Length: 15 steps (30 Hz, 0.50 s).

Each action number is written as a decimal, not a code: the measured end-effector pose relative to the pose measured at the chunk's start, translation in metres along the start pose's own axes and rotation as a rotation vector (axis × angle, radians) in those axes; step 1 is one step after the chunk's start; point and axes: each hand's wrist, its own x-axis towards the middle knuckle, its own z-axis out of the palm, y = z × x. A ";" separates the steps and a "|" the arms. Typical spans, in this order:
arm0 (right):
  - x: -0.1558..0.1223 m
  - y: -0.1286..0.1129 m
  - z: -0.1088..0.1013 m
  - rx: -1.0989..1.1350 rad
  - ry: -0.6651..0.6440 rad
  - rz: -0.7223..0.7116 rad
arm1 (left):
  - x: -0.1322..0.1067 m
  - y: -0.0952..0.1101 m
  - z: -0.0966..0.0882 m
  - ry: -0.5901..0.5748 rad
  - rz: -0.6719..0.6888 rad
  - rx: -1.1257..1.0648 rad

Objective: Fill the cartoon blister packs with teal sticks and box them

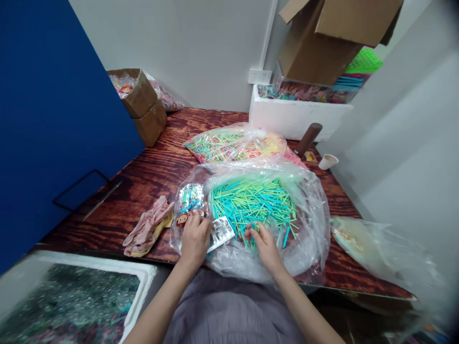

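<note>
A clear plastic bag [319,210] lies spread on the table, heaped with short blue and green sticks [254,203]. My right hand [263,243] is at the near side of the heap, its fingertips closed on a few of these sticks. Left of the heap, my left hand [195,239] reaches down with curled fingers by some brown monkey-face pieces [182,220]; what its fingertips grip is hidden. A white printed card [222,231] lies tilted beside that hand. Just beyond the monkey faces is a shiny packet with blue print [191,197].
Behind stands another bag of multicoloured sticks [222,145]. Crumpled pink gloves [148,229] lie left, near metal tweezers [102,200]. A paper cup [328,161], a brown cylinder [309,138] and a white foam box [297,114] are back right. An open foam box [143,274] sits below left.
</note>
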 end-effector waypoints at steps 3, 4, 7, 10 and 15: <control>0.016 -0.004 -0.006 -0.017 0.037 0.015 | 0.001 0.000 -0.006 0.047 -0.040 -0.134; 0.021 -0.005 -0.007 -0.039 0.036 0.010 | 0.002 0.000 -0.009 0.052 -0.054 -0.179; 0.031 -0.006 -0.005 -0.137 -0.021 -0.011 | 0.004 0.001 -0.015 0.027 -0.081 -0.297; 0.036 -0.011 0.005 -0.423 -0.092 -0.025 | 0.004 0.001 -0.019 -0.051 -0.071 -0.405; 0.039 -0.029 0.026 -1.070 -0.150 -0.007 | -0.002 -0.005 -0.020 -0.044 -0.104 -0.530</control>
